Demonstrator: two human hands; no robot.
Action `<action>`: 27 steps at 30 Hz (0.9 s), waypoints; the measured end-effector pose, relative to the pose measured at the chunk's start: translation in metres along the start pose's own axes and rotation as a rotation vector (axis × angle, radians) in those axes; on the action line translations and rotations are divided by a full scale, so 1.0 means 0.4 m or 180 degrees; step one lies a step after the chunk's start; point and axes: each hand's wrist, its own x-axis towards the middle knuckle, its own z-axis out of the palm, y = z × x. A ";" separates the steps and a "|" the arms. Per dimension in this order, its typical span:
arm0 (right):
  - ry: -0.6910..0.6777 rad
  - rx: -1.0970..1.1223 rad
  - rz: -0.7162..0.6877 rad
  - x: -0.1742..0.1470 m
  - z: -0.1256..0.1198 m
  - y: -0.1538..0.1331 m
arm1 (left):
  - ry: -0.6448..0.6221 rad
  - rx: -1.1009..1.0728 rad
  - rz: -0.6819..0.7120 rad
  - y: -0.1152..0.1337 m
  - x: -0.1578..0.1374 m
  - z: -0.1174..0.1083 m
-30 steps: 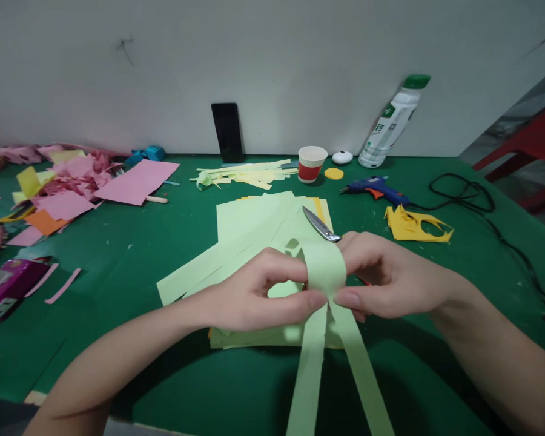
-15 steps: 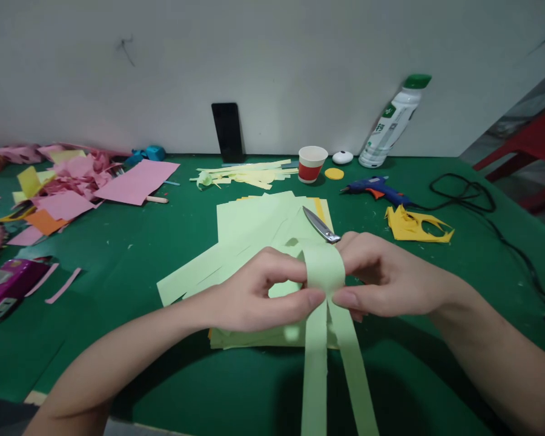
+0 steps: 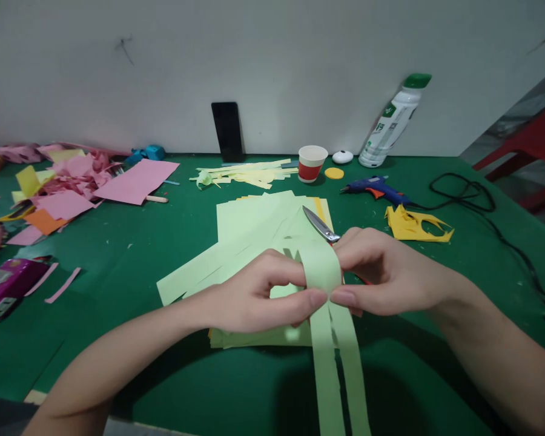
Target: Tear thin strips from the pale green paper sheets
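Note:
A pale green paper strip (image 3: pixel 323 266) is split lengthwise, its two tails hanging toward the front edge of the table. My left hand (image 3: pixel 267 293) pinches the strip's left side between thumb and fingers. Opposite it, my right hand (image 3: pixel 381 272) grips the right side, the two thumb tips almost meeting at the split. The strip's upper part curves over behind my fingers. Beneath my hands lies a stack of pale green paper sheets (image 3: pixel 245 224) with yellow edges showing. Scissors (image 3: pixel 320 224) rest on the stack, blades pointing away, their handles mostly hidden behind my right hand.
Along the wall stand a black phone (image 3: pixel 227 130), a red-and-white paper cup (image 3: pixel 312 163) and a leaning white bottle (image 3: pixel 390 124). A blue glue gun (image 3: pixel 376 189) with its cord and yellow paper scraps (image 3: pixel 418 225) lie right. Pink paper (image 3: pixel 138 181) and a purple tool (image 3: pixel 11 287) are left.
The hanging tails have swung slightly right and now hang nearly parallel, with a narrow gap between them. My right hand has shifted slightly; my left hand stays almost where it was.

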 end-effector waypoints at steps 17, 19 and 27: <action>-0.0012 -0.0093 -0.0066 -0.001 0.001 0.006 | 0.0138 0.0125 0.0102 0.006 0.001 -0.002; 0.0015 -0.0105 -0.0052 -0.001 0.001 0.006 | 0.0117 0.0119 0.0115 0.007 0.001 -0.003; -0.0041 0.0099 0.0067 0.003 -0.001 0.000 | 0.0167 0.0130 0.0024 0.000 0.002 -0.002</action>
